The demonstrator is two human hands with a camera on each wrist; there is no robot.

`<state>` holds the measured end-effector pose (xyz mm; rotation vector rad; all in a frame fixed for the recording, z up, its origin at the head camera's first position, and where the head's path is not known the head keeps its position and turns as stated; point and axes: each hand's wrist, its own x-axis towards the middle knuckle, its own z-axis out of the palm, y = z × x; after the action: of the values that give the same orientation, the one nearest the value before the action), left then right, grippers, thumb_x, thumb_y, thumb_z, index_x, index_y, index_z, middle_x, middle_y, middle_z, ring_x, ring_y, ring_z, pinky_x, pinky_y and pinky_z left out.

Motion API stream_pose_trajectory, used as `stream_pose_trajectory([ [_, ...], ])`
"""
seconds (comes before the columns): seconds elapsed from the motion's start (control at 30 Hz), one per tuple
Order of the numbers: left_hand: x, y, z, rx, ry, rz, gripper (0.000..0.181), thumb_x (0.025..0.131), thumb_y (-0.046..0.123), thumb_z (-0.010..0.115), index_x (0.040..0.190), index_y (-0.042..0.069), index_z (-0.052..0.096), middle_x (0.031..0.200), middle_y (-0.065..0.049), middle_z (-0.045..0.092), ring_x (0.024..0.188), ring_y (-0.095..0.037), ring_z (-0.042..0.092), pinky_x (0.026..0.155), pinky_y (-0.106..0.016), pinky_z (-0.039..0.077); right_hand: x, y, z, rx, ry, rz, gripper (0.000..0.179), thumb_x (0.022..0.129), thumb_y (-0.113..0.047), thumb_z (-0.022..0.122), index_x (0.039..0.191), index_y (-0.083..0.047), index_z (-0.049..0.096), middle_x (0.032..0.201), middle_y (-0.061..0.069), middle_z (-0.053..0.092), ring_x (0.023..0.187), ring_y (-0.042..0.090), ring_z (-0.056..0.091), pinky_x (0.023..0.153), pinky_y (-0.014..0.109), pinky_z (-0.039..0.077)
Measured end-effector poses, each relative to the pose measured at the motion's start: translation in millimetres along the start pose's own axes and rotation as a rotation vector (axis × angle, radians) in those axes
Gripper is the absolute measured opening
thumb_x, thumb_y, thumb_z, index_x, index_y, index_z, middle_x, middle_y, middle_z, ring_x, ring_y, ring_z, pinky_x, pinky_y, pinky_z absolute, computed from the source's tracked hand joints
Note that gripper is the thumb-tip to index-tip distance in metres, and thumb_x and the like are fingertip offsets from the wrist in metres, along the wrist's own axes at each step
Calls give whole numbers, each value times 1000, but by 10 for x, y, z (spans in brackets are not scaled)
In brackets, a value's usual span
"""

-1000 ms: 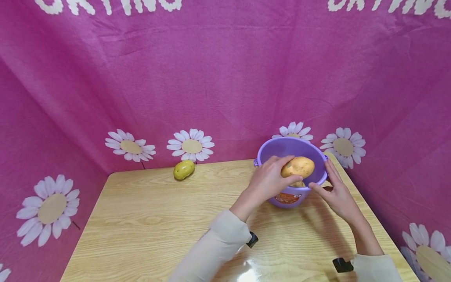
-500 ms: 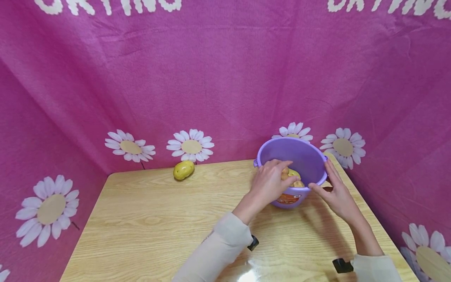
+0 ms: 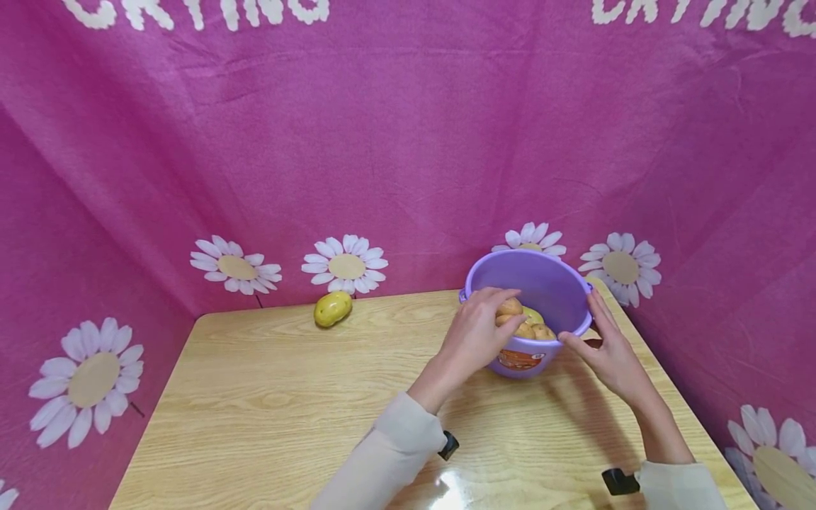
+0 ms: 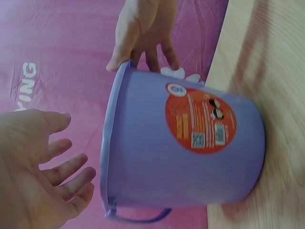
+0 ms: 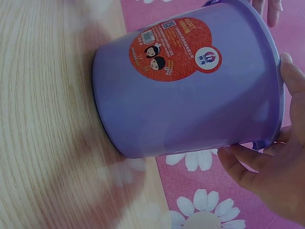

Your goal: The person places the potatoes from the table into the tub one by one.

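Note:
A purple bucket (image 3: 519,358) with an orange label stands upright at the table's far right. Several tan potatoes (image 3: 543,331) and a yellow-green one (image 3: 532,316) lie inside it. At the bucket's near-left rim is my left hand (image 3: 474,327), fingers and thumb spread apart; the left wrist view shows this hand (image 4: 33,167) holding nothing, its fingers clear of the rim. My right hand (image 3: 615,354) holds the bucket's right side, thumb at the rim and fingers along the outer wall, as the right wrist view shows for the same hand (image 5: 276,167).
A yellow-green potato (image 3: 332,309) lies alone near the table's back edge, left of the bucket. The wooden table (image 3: 268,397) meets a pink flowered cloth (image 3: 408,156) behind and at both sides. The bucket's handle (image 4: 143,219) hangs down.
My left hand has let go of a tan potato, which went down into the bucket, and then drew back slightly left. The right hand and the bucket have stayed put.

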<state>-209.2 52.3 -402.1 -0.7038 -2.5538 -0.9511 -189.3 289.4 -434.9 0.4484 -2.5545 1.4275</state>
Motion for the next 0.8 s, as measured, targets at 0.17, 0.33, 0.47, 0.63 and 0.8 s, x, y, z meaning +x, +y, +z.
stream_pose_trajectory([
  [0.17, -49, -122, -130, -5, 23, -25, 43, 88, 36, 64, 125, 16, 59, 119, 2, 58, 114, -10, 50, 98, -26, 37, -4, -14, 14, -5, 1, 5, 85, 86, -12, 66, 148, -2, 9, 154, 9, 2, 114, 41, 43, 76, 8, 43],
  [0.33, -112, -280, -291, -17, 45, -64, 44, 87, 34, 64, 127, 14, 58, 120, 0, 57, 112, -12, 50, 96, -27, 39, -5, -19, 22, -5, 2, 9, 85, 86, -13, 67, 148, -1, 9, 154, 9, 3, 115, 41, 42, 76, 7, 42],
  [0.47, -162, -412, -398, -35, 72, -78, 44, 87, 32, 65, 126, 14, 58, 121, -1, 57, 113, -13, 51, 95, -29, 40, -11, 0, 6, -24, 9, 10, 85, 86, -13, 67, 148, -2, 11, 154, 10, 4, 113, 25, 46, 76, 9, 43],
  [0.63, -233, -564, -546, -37, 89, -106, 44, 87, 31, 65, 126, 14, 58, 123, -1, 56, 114, -15, 50, 95, -33, 41, -15, 39, -8, -39, 18, 9, 85, 85, -13, 68, 148, -3, 12, 154, 8, 5, 106, -2, 43, 76, 9, 43],
  [0.8, -339, -739, -733, -28, 104, -144, 44, 88, 30, 65, 127, 14, 57, 123, -2, 56, 108, -17, 54, 90, -33, 44, -2, 74, 20, -40, 21, 3, 85, 85, -13, 68, 148, -3, 12, 154, 10, 5, 108, -4, 41, 76, 8, 43],
])
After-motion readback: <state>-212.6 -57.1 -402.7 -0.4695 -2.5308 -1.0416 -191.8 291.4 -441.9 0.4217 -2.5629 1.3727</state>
